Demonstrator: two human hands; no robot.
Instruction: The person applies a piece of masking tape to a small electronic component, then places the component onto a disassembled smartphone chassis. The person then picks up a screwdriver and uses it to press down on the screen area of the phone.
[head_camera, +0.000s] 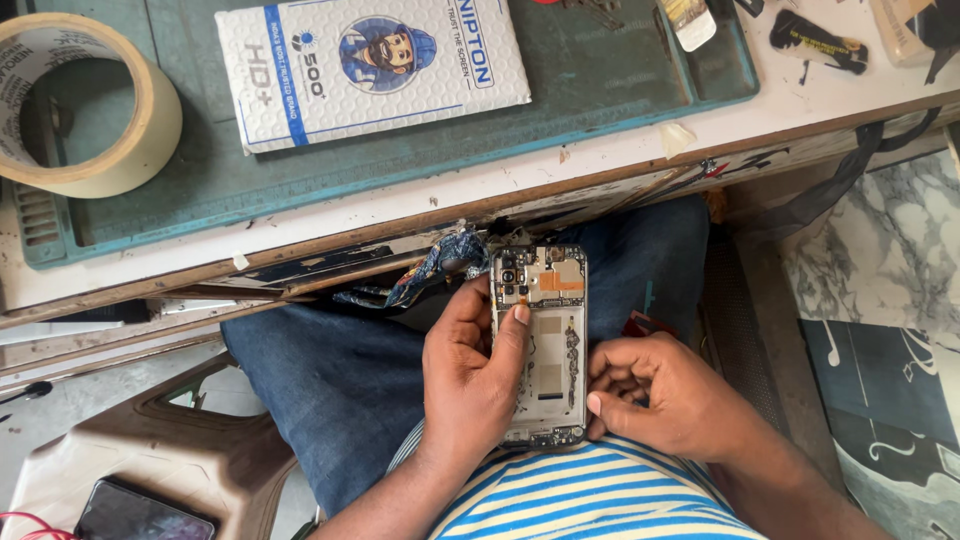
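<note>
1. Nearest the camera: a blue-and-white striped shirt (600, 495) and two forearms rising from the near edge of the view.
2. Left hand (470, 370): its fingers are closed around the left edge of an opened phone (540, 345), with the thumb laid across the exposed interior. The phone stands lengthwise over the lap, back cover absent, camera modules at its far end, and the circuit board and empty battery bay in view.
3. Right hand (655, 395): its fingers are curled, with the tips against the phone's right edge near the lower corner; whether they pinch a small part cannot be told.
4. Step in hand, as judged: inspection or picking at the internals of the phone while it is steadied by both hands. The next move would seem to call for a firm left-hand hold and fine fingertip work along the right rim.
5. Edges: the bench (560, 185) has a worn near edge just beyond the phone's far end, and a crumpled blue cloth (440, 265) hangs there beside it.
6. On the bench: a green work mat (600, 70), a white screen-protector package (370, 65) and a roll of tape (85, 105) at far left.
7. Open room: the jeans-clad lap (340, 380) to the left, and a plastic stool (170, 450) carrying a dark phone (140, 515) at near left.
</note>
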